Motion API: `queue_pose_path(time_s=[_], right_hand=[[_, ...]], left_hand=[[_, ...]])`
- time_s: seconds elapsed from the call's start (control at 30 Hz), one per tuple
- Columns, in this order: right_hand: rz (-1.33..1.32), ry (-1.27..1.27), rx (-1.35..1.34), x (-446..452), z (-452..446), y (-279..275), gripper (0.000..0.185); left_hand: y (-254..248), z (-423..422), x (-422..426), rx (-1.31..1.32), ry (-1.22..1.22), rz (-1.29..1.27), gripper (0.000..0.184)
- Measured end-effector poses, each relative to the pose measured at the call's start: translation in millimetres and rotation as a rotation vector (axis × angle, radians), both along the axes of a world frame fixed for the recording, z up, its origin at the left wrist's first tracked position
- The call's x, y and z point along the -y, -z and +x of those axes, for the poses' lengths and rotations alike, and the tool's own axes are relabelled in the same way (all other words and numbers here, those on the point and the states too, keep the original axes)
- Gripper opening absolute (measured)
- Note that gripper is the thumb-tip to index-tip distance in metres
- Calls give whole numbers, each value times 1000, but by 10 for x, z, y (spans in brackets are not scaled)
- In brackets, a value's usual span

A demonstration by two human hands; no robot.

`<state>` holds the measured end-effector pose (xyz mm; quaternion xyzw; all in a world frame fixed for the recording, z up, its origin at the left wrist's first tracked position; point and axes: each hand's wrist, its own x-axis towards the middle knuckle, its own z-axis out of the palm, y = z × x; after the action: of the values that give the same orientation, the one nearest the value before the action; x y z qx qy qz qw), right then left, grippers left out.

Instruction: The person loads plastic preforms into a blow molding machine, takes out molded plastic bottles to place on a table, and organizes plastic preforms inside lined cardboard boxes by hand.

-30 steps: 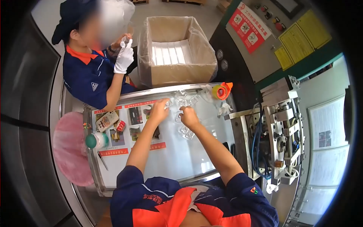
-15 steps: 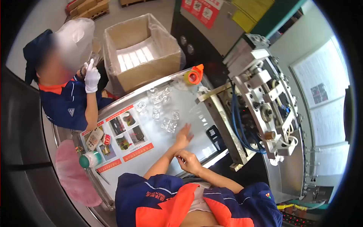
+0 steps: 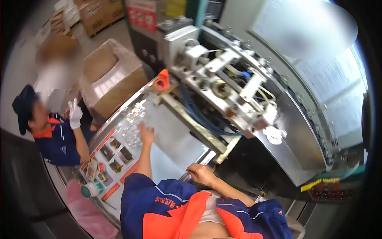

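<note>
My left hand (image 3: 147, 135) lies over the worktable (image 3: 167, 161), its fingers apart at the edge of a cluster of small clear plastic parts (image 3: 133, 119). Motion blurs the parts, so their shape is hard to make out. Near the front edge of the table is my right hand (image 3: 202, 174), with its fingers curled and pressed together; whatever may be between them is hidden.
A machine head (image 3: 223, 85) with blue hoses overhangs the table's right side. Orange tape (image 3: 160, 83) sits at the far corner. A lined carton (image 3: 115, 85) stands behind. At left are a green-lidded white container (image 3: 92, 189) and a co-worker's gloved hand (image 3: 75, 114).
The view has turned right. My left hand has moved across the table to the clear parts, which now lie bunched closer together. My right hand has come apart from my left wrist.
</note>
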<state>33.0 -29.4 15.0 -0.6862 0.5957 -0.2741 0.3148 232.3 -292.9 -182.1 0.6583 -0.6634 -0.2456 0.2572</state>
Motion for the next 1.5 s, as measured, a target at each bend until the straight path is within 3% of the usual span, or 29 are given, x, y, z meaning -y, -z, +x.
queue_pose_path(time_s=[0.13, 0.17, 0.27, 0.3, 0.4, 0.47, 0.53, 0.6, 0.67, 0.77, 0.87, 0.9, 1.0, 1.1, 1.2, 1.4, 1.5], right_hand=[[12, 129, -46, -541, -376, -26, 13], [-1, 200, -39, -702, -475, 7, 15], [-55, 453, -36, -1270, -773, -110, 15], [-44, 585, -27, -1476, -852, -118, 14], [-174, 920, -50, -2234, -1080, 243, 11], [-93, 1187, 75, -2746, -1095, 258, 10], [-24, 1380, -4, -3215, -1022, 317, 10], [-50, 1512, 54, -3603, -925, 311, 11], [-8, 1643, 101, -3899, -813, 329, 12], [2, 1840, 158, -4201, -615, 494, 11], [113, 2065, -59, -4649, -503, 762, 11], [189, 2121, -123, -4836, -492, 825, 14], [480, 2119, -473, -5360, -582, 1070, 19], [560, 1952, -451, -5664, -683, 1240, 22], [574, 1851, -460, -5778, -759, 1357, 21], [572, 1796, -418, -5752, -762, 1330, 20], [566, 1878, -393, -5690, -771, 1311, 22]], left_hand=[[-3, -38, 0, 14, 29, 48, 78], [6, -98, -81, 34, 45, -80, 62], [-178, -489, -631, -88, 95, -123, 23], [-202, -682, -885, -166, 122, -192, 21], [-355, -1257, -1792, -191, 340, -83, 41], [-452, -1567, -2446, -327, 685, 111, 47], [-1101, -1854, -3142, -357, 1080, 331, 47], [-1069, -2037, -3325, -127, 1463, 397, 49], [-953, -2219, -3438, -115, 1399, 508, 50], [-974, -2545, -3646, -74, 1487, 446, 44], [-1562, -2953, -4329, 17, 1704, 329, 29], [-1578, -3042, -4600, -123, 1815, 309, 24], [-1669, -3303, -5386, -81, 2173, 290, 16], [-1373, -3471, -6090, -63, 2382, 250, 13], [-931, -3658, -6558, 131, 2432, -161, 13], [-644, -3724, -6900, 617, 2317, -94, 17], [-549, -3748, -6982, 555, 2296, -54, 19]])
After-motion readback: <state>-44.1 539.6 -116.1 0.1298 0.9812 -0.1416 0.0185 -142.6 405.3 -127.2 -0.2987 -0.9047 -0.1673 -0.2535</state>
